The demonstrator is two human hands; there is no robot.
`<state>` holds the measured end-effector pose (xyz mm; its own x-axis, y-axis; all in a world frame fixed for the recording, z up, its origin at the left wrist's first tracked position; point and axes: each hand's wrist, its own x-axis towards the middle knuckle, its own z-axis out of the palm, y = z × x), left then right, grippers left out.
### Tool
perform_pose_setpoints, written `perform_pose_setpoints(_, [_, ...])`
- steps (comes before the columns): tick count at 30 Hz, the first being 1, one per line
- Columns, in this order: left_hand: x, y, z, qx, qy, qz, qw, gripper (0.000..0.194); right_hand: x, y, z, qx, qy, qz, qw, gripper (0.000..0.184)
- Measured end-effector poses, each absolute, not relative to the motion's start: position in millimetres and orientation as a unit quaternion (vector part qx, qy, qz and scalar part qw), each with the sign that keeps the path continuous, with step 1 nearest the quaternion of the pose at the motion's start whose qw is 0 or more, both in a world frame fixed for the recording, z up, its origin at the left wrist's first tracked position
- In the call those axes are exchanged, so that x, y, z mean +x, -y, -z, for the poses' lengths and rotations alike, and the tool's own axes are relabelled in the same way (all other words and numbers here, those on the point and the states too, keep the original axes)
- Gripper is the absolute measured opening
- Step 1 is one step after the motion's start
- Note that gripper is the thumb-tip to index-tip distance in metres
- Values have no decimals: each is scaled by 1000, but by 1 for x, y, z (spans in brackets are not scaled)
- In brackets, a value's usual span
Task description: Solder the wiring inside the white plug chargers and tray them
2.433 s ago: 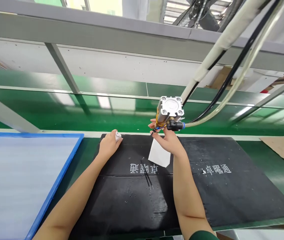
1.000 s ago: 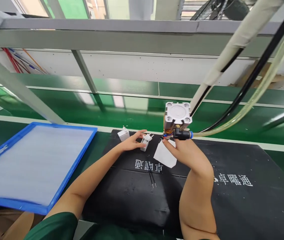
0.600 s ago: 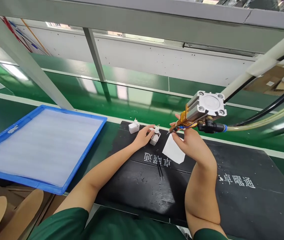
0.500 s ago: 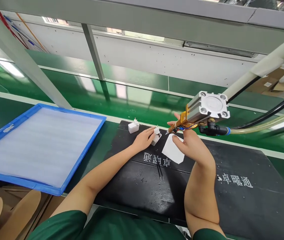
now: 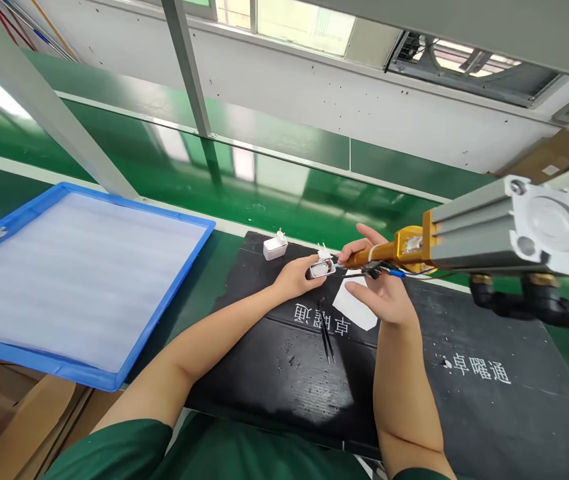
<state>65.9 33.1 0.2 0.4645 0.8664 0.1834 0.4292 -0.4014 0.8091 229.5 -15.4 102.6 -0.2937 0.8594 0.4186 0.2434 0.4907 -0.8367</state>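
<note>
My left hand [image 5: 297, 277] is closed around a white charger housing [image 5: 320, 270] with an open side, and small parts show inside it. A loose-looking piece with plug pins stands up at its far edge. My right hand [image 5: 381, 293] grips the slim orange front of what looks like an air-driven glue gun [image 5: 409, 247], fingers partly hidden behind it. Its nozzle is at the right end of the housing's opening. A second white plug charger [image 5: 275, 245] stands on the black mat [image 5: 284, 380], pins up. Black tweezers [image 5: 326, 337] and a white sheet [image 5: 354, 308] lie near my hands.
A blue-rimmed tray [image 5: 164, 313] with a pale liner lies to the left. Brown cardboard [image 5: 29, 427] is below it. A slanted grey post [image 5: 64, 113] rises behind the tray. The gun's large metal cylinder [image 5: 504, 230] juts across the right side.
The glue gun's nozzle has come to the housing, and its cylinder has swung right and nearer to me. My left hand has turned the housing's opening up. The camera view has shifted.
</note>
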Motion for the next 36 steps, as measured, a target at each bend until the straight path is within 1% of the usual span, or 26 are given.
perform_pose_setpoints(2, [65,-35,2,772,-409,-334,355,33,223,13,-99,-363,713,-343,492,57])
perform_pose_setpoints(6, [68,-39,8,747,-416,-386,346,41,217,9,-92,-330,696,-329,546,60])
perform_pose_setpoints(11, [69,-40,8,741,-392,-407,363,36,215,4,-87,-330,688,-290,578,57])
perform_pose_setpoints(15, [68,-38,4,746,-390,-401,361,37,214,3,-87,-329,681,-286,589,55])
perform_pose_setpoints(20, [66,-36,2,747,-379,-405,368,39,211,3,-89,-319,673,-299,597,41])
perform_pose_setpoints(22, [66,-35,1,747,-377,-404,370,39,211,3,-89,-318,672,-302,597,40])
perform_pose_setpoints(28, [66,-35,1,747,-386,-399,367,39,213,5,-90,-318,684,-302,583,51])
perform_pose_setpoints(31, [67,-37,0,738,-390,-401,378,38,213,7,-91,-315,682,-312,582,54])
perform_pose_setpoints(36, [69,-37,1,716,-389,-379,438,35,208,11,-92,-310,678,-327,582,56])
